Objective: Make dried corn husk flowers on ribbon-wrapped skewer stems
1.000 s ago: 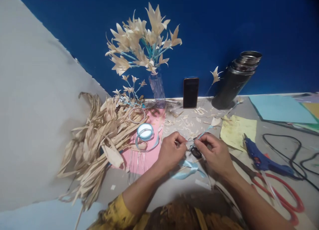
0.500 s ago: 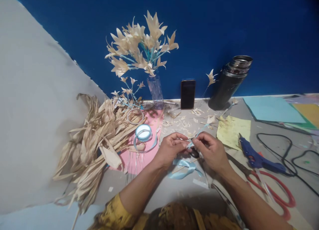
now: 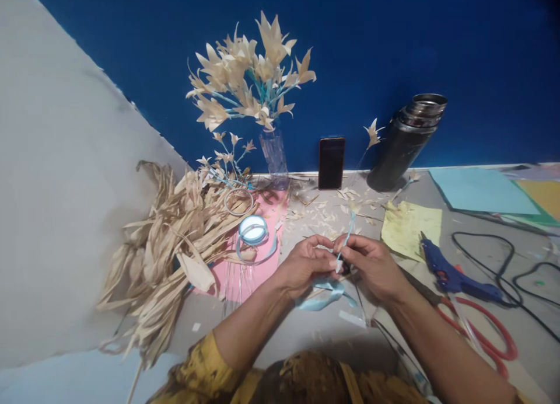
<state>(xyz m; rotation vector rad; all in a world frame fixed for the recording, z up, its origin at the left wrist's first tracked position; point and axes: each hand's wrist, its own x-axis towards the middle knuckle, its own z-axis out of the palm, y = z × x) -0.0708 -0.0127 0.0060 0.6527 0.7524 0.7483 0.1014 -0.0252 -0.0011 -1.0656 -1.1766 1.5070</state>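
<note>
My left hand (image 3: 304, 268) and my right hand (image 3: 371, 265) meet over the middle of the table, fingertips pinched together. Between them is a thin flower stem (image 3: 349, 232) wrapped in light blue ribbon. It stands nearly upright, its pale flower end blurred at the top. The right thumb and fingers press on the stem, while the left fingertips grip its lower end beside a small whitish bit (image 3: 339, 266). Directly below the hands lies a loose piece of light blue ribbon (image 3: 324, 299). A dark object behind the fingers is mostly hidden.
Dried husks (image 3: 161, 264) are heaped at left, near a ribbon roll (image 3: 252, 230) on pink paper (image 3: 273, 217). A vase (image 3: 274, 159) of husk flowers, a phone (image 3: 331, 163) and a flask (image 3: 400, 150) stand behind. At right are a glue gun (image 3: 457, 278) and red-handled scissors (image 3: 510, 334).
The stem has swung from leaning right to nearly upright between my fingers. My right hand has turned slightly and moved closer to the left fingertips. The view has shifted a little.
</note>
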